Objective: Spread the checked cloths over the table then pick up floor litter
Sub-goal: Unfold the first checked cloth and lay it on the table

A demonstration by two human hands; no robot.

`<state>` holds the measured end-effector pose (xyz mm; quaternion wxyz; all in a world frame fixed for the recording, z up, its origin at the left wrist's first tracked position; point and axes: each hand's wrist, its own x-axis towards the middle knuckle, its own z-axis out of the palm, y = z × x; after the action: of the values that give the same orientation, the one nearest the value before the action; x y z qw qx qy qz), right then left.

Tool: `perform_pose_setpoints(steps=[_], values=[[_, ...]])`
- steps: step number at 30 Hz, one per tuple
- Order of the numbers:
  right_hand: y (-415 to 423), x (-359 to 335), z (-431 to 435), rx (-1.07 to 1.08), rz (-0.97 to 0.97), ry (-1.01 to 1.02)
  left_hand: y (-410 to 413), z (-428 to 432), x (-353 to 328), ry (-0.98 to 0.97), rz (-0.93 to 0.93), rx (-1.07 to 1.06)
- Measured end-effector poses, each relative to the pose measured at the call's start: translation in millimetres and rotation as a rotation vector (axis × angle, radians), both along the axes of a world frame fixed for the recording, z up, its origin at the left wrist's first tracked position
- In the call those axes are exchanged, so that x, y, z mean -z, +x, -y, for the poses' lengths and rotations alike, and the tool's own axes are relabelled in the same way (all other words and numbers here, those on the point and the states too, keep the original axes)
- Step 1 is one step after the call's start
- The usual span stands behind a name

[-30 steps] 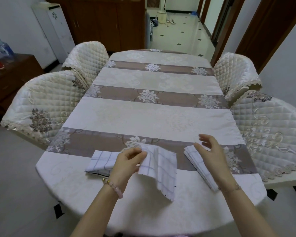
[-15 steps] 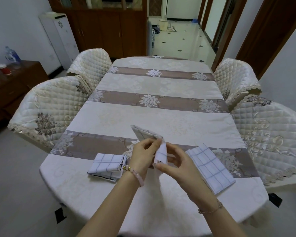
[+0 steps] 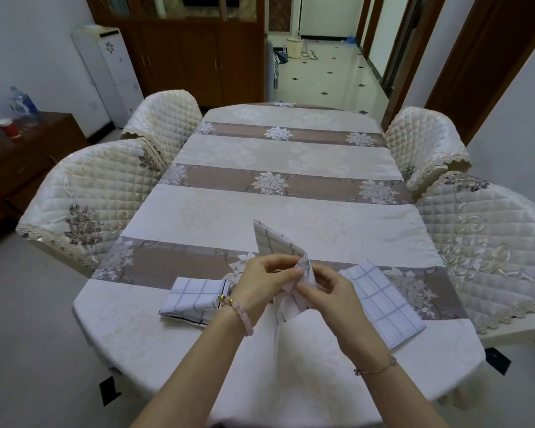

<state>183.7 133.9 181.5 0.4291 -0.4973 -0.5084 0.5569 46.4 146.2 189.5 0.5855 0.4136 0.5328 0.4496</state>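
While both hands meet above the near end of the table (image 3: 260, 211), the held checked cloth (image 3: 274, 240) stands half-unfolded between them. Its long axis runs from 12 to 6 o'clock: one pointed corner rises toward 11 o'clock and a loose tail hangs toward 6 o'clock.

From 7 o'clock the left hand (image 3: 264, 284) reaches in, thumb and fingertips clamped on the cloth's fold. From 5 o'clock the right hand (image 3: 332, 293) pinches the same fold, its other fingers curled.

At 9 o'clock of the hands a second folded cloth (image 3: 195, 296) lies flat; at 3 o'clock a third folded cloth (image 3: 382, 299) lies with its length aimed toward 5 o'clock.

A second ago the right hand hovered spread-fingered over that third cloth, and the held one drooped from the left hand alone.
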Motion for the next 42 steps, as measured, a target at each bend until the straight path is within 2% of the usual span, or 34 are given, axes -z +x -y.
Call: perform_pose_setpoints(steps=[6,10,12,16,20,23,25,26,27,29,31,33,35,37,42], values=[[40.0,5.1,-16.8,0.149,-0.050,-0.037,-39.3,-13.1,-9.8,0.117,-0.109,-0.121],[82.3,2.4,-39.5,0.173,-0.233,-0.119,-84.1,-24.1,-16.3,0.055,-0.033,-0.228],[97.0,1.4,-51.9,0.151,-0.264,-0.171,-103.2,-28.4,-16.2,0.033,-0.013,-0.269],[112.8,9.2,-69.6,0.159,-0.130,-0.251,-128.8,-42.5,-4.7,0.010,-0.148,-0.294],[114.0,25.6,-76.1,0.088,0.058,-0.316,-129.0,-64.7,22.1,-0.103,-0.269,-0.243],[112.0,45.6,-76.6,0.108,0.175,-0.331,-128.6,-73.6,48.8,-0.183,-0.448,-0.199],[111.1,59.6,-76.5,0.171,0.190,-0.343,-119.3,-69.4,61.1,-0.137,-0.718,-0.190],[109.8,62.7,-75.0,0.192,0.159,-0.343,-108.4,-63.1,62.6,-0.048,-0.887,-0.181],[108.4,65.7,-73.6,0.204,0.152,-0.359,-95.4,-54.9,65.5,0.079,-1.011,-0.147],[108.5,78.7,-75.2,0.245,0.145,-0.385,-60.2,-30.8,74.1,0.291,-1.029,0.064],[109.1,93.3,-77.2,0.272,0.106,-0.415,-20.7,-2.4,86.7,0.371,-1.008,0.356],[109.1,99.6,-74.8,0.270,0.079,-0.469,8.3,17.5,112.0,0.475,-1.089,0.555],[110.1,97.0,-63.3,0.260,0.036,-0.522,16.8,30.0,138.3,0.447,-1.170,0.650],[112.2,92.8,-46.2,0.210,0.039,-0.548,13.6,37.4,156.6,0.405,-1.286,0.657],[128.9,102.1,6.6,0.071,0.213,-0.562,10.2,46.7,165.1,0.345,-1.267,0.782]])
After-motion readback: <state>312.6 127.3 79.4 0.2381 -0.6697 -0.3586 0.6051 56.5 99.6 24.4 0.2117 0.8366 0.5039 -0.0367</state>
